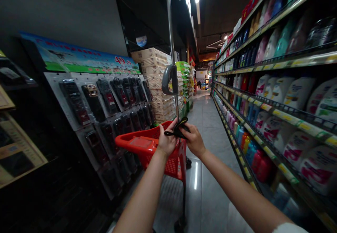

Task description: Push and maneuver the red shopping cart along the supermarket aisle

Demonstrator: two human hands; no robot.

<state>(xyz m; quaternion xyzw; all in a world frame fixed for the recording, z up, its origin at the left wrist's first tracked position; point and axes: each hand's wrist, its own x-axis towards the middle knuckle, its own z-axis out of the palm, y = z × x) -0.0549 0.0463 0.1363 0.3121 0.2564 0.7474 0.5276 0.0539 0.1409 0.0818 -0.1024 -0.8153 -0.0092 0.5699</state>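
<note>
In front of me both hands are on a folded black strap (178, 129), looped at its ends and with a thin yellowish edge. It looks like a belt, but I cannot tell for certain. My left hand (167, 140) supports it from the left, palm up and thumb raised, fingers partly hidden behind it. My right hand (194, 140) pinches it from the right. Just beyond and below the hands stands a red shopping cart basket (137, 142). A metal pole (170, 25) with a grey handle (170, 80) rises behind the strap; its lower end is hidden.
On the left, a rack (79, 124) holds packaged belts under a blue price banner (89, 55). Stacked cartons (159, 85) stand behind it. Shelves of bottles (279, 120) line the right side. A grey tiled aisle floor (207, 117) runs between them.
</note>
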